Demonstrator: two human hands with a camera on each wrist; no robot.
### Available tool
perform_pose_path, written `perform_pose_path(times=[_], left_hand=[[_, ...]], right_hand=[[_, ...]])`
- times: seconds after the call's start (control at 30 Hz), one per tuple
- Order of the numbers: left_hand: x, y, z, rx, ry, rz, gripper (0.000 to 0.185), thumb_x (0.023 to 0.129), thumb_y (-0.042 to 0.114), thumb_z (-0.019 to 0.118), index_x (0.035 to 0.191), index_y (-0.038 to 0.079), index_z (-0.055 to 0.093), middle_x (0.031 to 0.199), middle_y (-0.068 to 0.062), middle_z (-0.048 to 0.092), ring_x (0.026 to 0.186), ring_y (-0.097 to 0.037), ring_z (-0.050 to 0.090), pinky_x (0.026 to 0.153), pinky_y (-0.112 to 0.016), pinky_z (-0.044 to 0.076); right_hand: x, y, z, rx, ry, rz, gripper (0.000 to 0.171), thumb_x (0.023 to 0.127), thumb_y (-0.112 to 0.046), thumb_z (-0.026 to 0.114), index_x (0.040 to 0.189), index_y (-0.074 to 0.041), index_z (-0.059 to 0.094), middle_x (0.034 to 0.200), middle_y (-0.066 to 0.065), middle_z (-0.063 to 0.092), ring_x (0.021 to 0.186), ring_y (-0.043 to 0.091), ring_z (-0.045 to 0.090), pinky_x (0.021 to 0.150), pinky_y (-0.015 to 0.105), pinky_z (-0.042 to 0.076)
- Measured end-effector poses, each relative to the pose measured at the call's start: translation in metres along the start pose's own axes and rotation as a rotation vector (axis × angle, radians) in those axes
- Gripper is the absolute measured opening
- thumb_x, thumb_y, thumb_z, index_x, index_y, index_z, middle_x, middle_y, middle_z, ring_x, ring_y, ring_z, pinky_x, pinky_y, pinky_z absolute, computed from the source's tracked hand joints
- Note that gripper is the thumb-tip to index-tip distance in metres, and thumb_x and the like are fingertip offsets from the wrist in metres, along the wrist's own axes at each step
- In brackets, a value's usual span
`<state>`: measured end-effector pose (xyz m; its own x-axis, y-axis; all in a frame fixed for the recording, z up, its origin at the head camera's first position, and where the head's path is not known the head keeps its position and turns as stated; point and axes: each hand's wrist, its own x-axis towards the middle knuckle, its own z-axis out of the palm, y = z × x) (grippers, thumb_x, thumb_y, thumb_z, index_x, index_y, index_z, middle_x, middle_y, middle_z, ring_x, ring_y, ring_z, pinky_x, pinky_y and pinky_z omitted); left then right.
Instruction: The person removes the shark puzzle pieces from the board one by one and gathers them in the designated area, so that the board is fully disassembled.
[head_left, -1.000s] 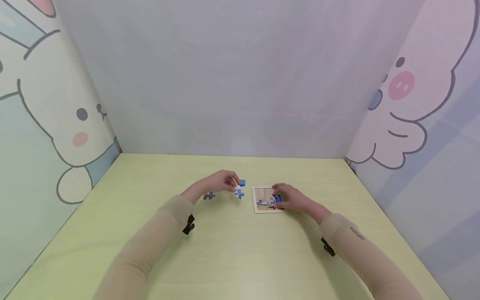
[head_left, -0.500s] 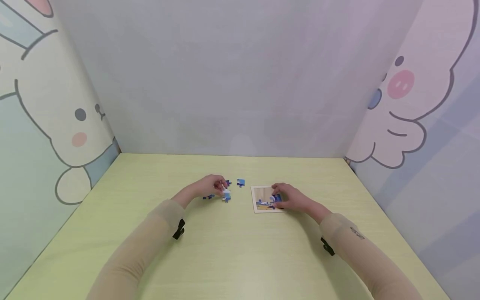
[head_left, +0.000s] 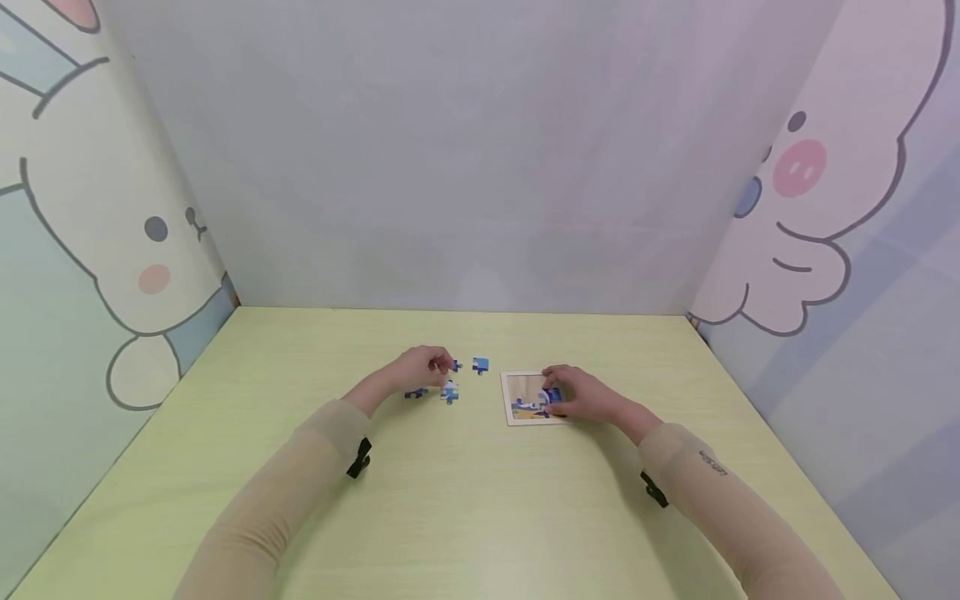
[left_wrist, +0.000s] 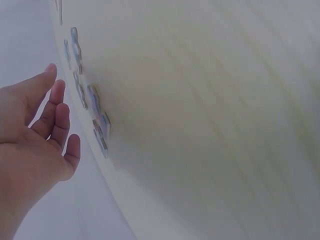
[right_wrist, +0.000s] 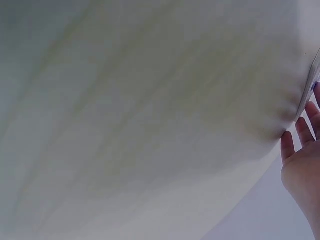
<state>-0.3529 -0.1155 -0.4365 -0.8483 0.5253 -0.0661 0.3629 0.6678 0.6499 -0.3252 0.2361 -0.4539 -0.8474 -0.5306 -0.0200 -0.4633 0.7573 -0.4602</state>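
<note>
Step, seemingly: choosing jigsaw piece (head_left: 449,394) | my left hand (head_left: 418,367): loosely curled, unladen | right hand (head_left: 583,395): on puzzle tray (head_left: 528,387), piece's three o'clock, grip I cannot tell | next, probably: pinch piece

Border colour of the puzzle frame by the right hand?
The puzzle frame has an off-white border, seen best in the head view.

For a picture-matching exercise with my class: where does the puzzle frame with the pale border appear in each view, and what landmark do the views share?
Head: the puzzle frame lies right of centre, partly covered by the right hand.
Left wrist: probably the thin sliver at top left, above the loose puzzle pieces; too little shows to be sure.
Right wrist: edge-on at the right margin, by the fingertips.
Shared landmark: the table top.
</note>
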Motion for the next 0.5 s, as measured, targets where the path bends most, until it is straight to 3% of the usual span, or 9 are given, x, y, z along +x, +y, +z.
perform_pose_path(times=[0.2,0.33,0.5], left_hand=[[0.007,0.018,0.003,0.0,-0.003,0.004,0.026,0.088,0.012,0.067,0.113,0.008,0.06,0.1,-0.001,0.061,0.092,-0.016,0.053,0.086,-0.032,0.046],[0.013,0.034,0.008,0.021,-0.009,0.049,0.025,0.087,0.012,0.067,0.111,0.006,0.06,0.102,-0.004,0.062,0.093,-0.017,0.054,0.086,-0.034,0.046],[0.022,0.052,0.017,0.041,0.0,0.093,0.025,0.087,0.014,0.067,0.11,0.006,0.061,0.104,-0.004,0.063,0.101,-0.019,0.057,0.095,-0.041,0.04]], right_hand=[[0.001,0.004,-0.008,-0.017,-0.069,-0.017,0.035,0.085,-0.039,0.069,0.113,-0.02,0.061,0.143,0.006,0.043,0.136,0.032,0.033,0.109,0.052,0.025],[0.001,0.008,-0.014,-0.004,-0.121,-0.057,0.037,0.084,-0.034,0.07,0.117,-0.019,0.06,0.145,0.009,0.041,0.136,0.035,0.031,0.109,0.055,0.023],[0.0,0.012,-0.019,0.006,-0.166,-0.09,0.045,0.08,-0.026,0.074,0.122,-0.019,0.059,0.148,0.009,0.037,0.137,0.036,0.028,0.109,0.057,0.021]])
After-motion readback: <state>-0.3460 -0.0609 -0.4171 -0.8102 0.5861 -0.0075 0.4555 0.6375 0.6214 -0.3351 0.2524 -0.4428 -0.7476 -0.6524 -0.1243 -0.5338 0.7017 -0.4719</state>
